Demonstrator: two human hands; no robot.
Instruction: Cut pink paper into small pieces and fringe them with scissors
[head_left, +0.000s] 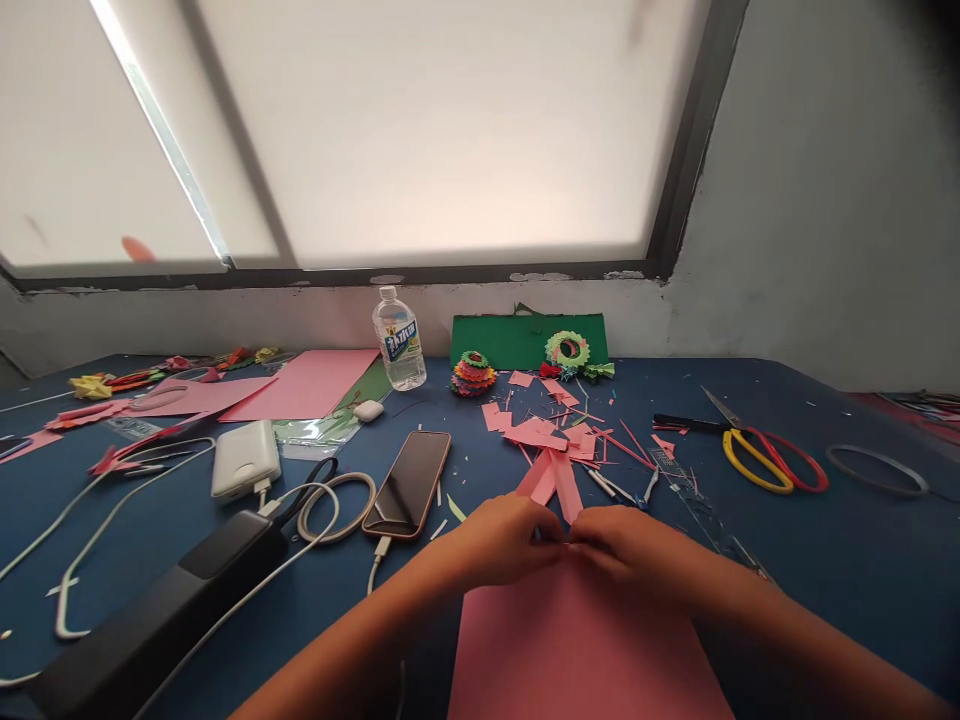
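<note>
A large pink sheet of paper (577, 650) extends from the near edge of the view up to my two hands. My left hand (510, 540) is closed, thumb and fingers pinched at the sheet's far edge. Close beside it, my right hand (634, 548) pinches the same edge, with the fingertips of both hands almost meeting. The exact fold or grip between them is hidden by the fingers. Just beyond the hands lie pink paper strips (553, 482) and a heap of pink paper scraps (538, 432).
Scissors with yellow and red handles (759, 470) lie at right, near a clear ruler (712, 525). A phone (409, 485), white power bank (245, 460) and black power strip (161, 620) with cables occupy the left. Behind stand a water bottle (400, 345) and folded-paper ornaments (473, 374).
</note>
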